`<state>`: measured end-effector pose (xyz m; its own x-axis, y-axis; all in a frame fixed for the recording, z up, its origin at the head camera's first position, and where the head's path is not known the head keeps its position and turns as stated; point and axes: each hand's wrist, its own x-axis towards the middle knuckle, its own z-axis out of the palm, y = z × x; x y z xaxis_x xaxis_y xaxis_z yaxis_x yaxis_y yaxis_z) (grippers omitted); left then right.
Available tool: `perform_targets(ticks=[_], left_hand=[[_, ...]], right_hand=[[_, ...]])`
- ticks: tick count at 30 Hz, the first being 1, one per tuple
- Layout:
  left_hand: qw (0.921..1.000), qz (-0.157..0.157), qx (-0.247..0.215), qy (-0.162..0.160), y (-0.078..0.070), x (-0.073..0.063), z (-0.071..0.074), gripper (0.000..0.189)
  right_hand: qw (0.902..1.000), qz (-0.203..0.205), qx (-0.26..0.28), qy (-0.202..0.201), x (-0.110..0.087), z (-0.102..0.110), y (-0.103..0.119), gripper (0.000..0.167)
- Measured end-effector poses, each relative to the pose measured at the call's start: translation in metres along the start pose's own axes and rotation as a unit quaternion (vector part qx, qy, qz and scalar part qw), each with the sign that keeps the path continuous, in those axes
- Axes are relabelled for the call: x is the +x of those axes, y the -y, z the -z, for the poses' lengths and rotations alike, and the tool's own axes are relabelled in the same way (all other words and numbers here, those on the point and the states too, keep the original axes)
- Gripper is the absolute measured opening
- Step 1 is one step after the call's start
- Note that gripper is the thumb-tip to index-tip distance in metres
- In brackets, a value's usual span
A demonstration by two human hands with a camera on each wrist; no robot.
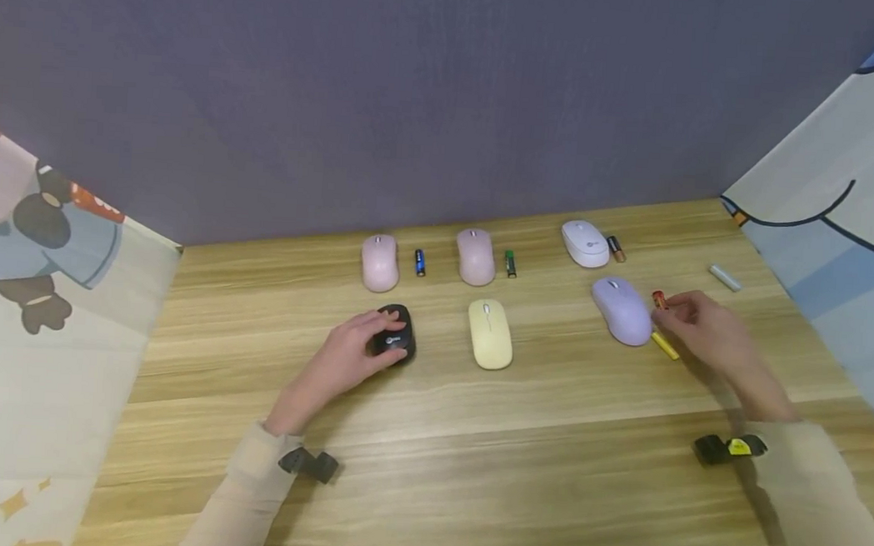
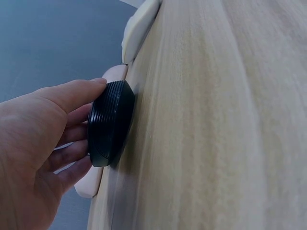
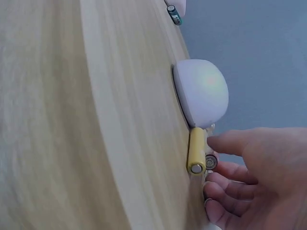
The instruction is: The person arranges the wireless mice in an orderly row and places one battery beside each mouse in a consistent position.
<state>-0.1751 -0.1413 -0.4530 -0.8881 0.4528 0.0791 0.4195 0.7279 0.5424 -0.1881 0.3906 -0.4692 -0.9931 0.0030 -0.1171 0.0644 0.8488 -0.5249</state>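
My left hand (image 1: 342,351) grips a black computer mouse (image 1: 401,338), thumb on its near side and fingers over the far side. In the left wrist view the ribbed side of the mouse (image 2: 111,122) faces the camera, close over the wood. On the right, my right hand (image 1: 711,331) pinches a red battery (image 1: 659,299) between thumb and fingers; only its round end (image 3: 211,162) shows in the right wrist view. Just beside those fingertips a yellow battery (image 1: 665,345) lies on the table. A purple mouse (image 1: 622,311) sits left of both batteries.
Two pink mice (image 1: 380,263) stand at the back of the wooden table (image 1: 424,489), with a blue battery (image 1: 419,263) and a green battery (image 1: 510,263). A yellow mouse (image 1: 490,335) is mid-table. Farther right are a white mouse (image 1: 585,244), a dark battery (image 1: 616,249) and a pale battery (image 1: 725,278).
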Motion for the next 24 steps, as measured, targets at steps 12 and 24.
perform_targets(ticks=[12, 24], left_hand=[[0.9999, -0.009, -0.002, -0.007, 0.0040, 0.0005, -0.0027, 0.044], [1.0000, -0.002, 0.004, -0.004, 0.0038, 0.0006, -0.0027, 0.044]], right_hand=[[0.9994, 0.024, -0.010, -0.024, 0.0036, -0.0085, -0.0019, 0.042], [0.9998, 0.018, -0.001, -0.009, 0.0031, -0.0061, -0.0014, 0.045]])
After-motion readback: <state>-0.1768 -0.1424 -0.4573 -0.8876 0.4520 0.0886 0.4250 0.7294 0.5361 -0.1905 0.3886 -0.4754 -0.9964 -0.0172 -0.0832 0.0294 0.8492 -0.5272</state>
